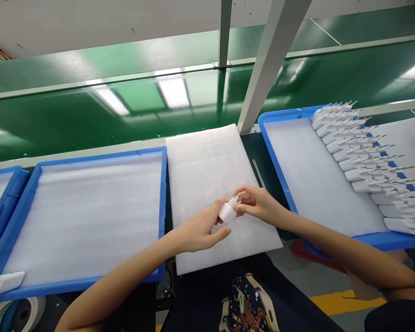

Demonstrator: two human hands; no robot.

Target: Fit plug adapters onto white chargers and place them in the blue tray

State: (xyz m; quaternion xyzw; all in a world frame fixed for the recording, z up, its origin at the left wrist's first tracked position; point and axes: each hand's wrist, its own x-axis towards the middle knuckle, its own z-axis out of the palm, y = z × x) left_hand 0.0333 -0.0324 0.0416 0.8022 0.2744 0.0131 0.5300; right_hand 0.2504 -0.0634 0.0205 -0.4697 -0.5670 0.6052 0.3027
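Observation:
A white two-pin plug charger (227, 212) is held between my two hands over a white foam sheet (207, 170), its metal pins pointing up and to the right. My left hand (207, 226) has its fingers around the charger's left side, partly hidden behind it, while the thumb sticks out below. From the other side, my right hand (254, 203) is closed with thumb and fingers at the pin end. A thin white tool-like strip (258, 173) lies just beyond the right hand, beside the foam's edge.
To the right, a blue tray (276, 157) carries rows of white plug chargers (363, 173), pins facing right. At left is a foam-lined blue tray (162, 198) with a white object (5, 283) at its near corner. A slanted metal post (268, 64) rises behind, before a green conveyor belt (134, 115).

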